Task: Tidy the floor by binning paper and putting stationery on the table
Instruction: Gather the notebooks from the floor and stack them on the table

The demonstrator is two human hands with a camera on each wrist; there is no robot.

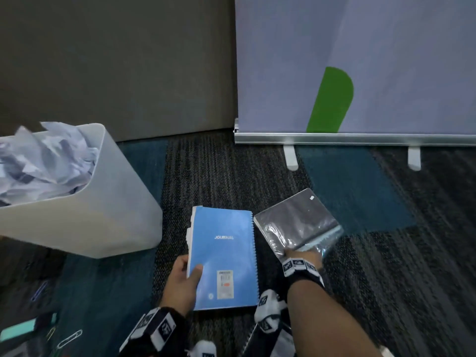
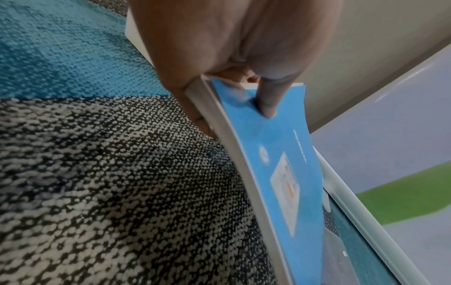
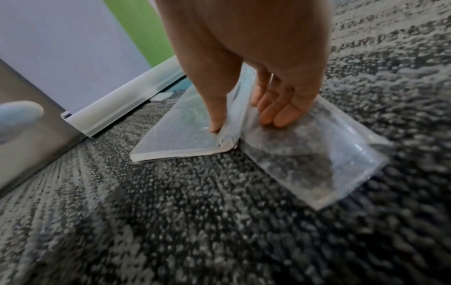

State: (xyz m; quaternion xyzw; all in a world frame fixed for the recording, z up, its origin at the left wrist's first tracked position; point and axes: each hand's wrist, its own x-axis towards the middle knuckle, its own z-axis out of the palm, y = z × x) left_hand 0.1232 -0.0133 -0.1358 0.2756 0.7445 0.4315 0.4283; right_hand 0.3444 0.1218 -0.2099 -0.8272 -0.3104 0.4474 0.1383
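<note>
Left hand (image 1: 180, 284) clamps the blue journal (image 1: 224, 256) at its open edge, lifted off the carpet; pages bow, light. Right hand (image 3: 246, 77) pinches the plastic-wrapped notebook (image 1: 296, 220), 1 corner on carpet. Wrap looks slippery: grip the stiff cover edge, not loose film.

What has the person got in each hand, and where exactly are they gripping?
The left hand pinches the blue journal at its page edge, opposite the spiral. The right hand grips the plastic-wrapped dark notebook by its near end.
</note>
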